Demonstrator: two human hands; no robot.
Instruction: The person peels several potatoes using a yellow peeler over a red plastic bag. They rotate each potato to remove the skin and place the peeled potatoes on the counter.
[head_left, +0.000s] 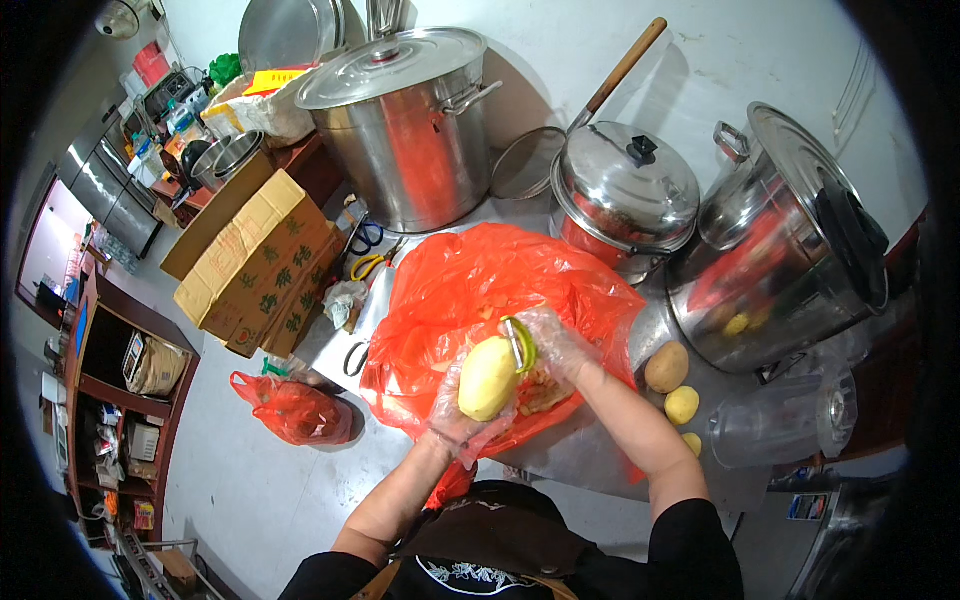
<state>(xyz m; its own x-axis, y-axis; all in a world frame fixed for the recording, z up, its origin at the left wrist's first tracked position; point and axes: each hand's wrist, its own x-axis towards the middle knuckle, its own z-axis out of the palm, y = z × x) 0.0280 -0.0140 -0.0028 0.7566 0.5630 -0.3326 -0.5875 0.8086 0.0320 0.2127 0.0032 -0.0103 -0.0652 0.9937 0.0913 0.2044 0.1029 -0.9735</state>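
My left hand (457, 409), in a clear plastic glove, holds a large peeled potato (486, 379) over a spread red plastic bag (450, 285). In my right hand (559, 345), gloved too, is a green-handled peeler (521, 345), its blade at the potato's right side. Peelings (540, 394) lie in the bag beneath my hands. To the right, on the metal table, rest an unpeeled potato (666, 367) and a peeled yellow one (682, 405), with another peeled piece (691, 444) near my right forearm.
Behind the bag stand a tall lidded steel pot (405, 150), a smaller lidded pot (630, 187) and a strainer (529, 161). At right are another large pot (757, 292) and a clear plastic jug (772, 420). Left are yellow-handled scissors (367, 266) and a cardboard box (262, 277).
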